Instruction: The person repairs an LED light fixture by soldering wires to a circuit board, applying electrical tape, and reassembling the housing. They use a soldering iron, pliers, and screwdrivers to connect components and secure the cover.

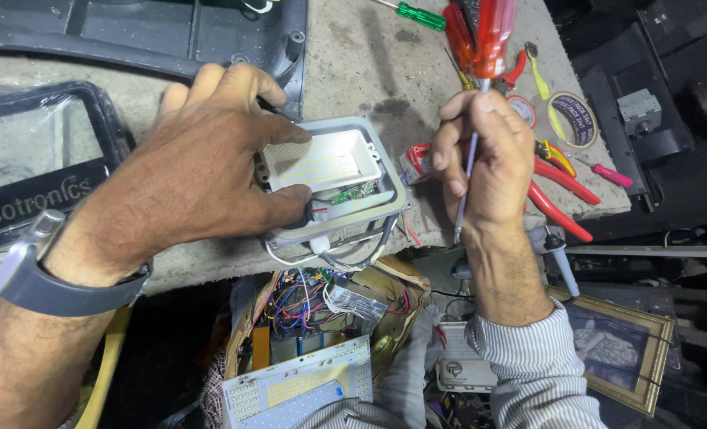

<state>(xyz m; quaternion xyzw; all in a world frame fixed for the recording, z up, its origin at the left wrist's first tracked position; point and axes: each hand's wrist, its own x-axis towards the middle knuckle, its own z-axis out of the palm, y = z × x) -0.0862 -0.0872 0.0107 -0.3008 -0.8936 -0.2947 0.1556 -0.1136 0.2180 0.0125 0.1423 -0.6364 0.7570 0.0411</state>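
Note:
A small grey floodlight housing [373, 163] lies open on the worn bench, showing a white reflector, a lit panel of small lamps and a green circuit board [352, 193]. My left hand [202, 167] grips its left side, fingers over the top edge, thumb pressed on a black cable entry. My right hand [484, 159] holds a screwdriver with a red translucent handle [488, 36]; its thin shaft [463, 191] points down just right of the housing, clear of it.
Red-handled pliers [560, 195], a roll of tape [573, 119], a green screwdriver [419, 16] and a small pink one [612, 175] lie at the right. A black frame [91, 135] sits left. Below the bench edge: loose wires [298, 302], lamp panels [298, 385], a framed picture [616, 342].

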